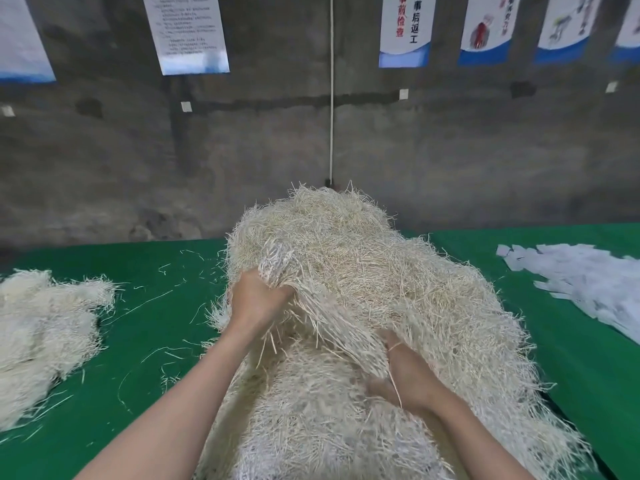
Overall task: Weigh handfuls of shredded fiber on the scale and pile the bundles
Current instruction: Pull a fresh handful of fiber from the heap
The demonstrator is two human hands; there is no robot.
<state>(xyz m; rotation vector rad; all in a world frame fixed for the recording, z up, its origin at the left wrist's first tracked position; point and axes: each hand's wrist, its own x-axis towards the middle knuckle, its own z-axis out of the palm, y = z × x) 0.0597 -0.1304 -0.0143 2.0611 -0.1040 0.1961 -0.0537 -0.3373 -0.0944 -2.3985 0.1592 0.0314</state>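
Note:
A big mound of pale shredded fiber fills the middle of the green table. My left hand grips a thick sheet of strands at the mound's left side and lifts it. My right hand is sunk into the fiber lower right, fingers curled round the same sheet's edge. A smaller pile of fiber bundles lies at the left edge of the table. No scale is in view.
A spread of white paper slips lies at the right on the table. Loose strands are scattered on the green cloth between the two piles. A grey concrete wall with hanging posters stands behind the table.

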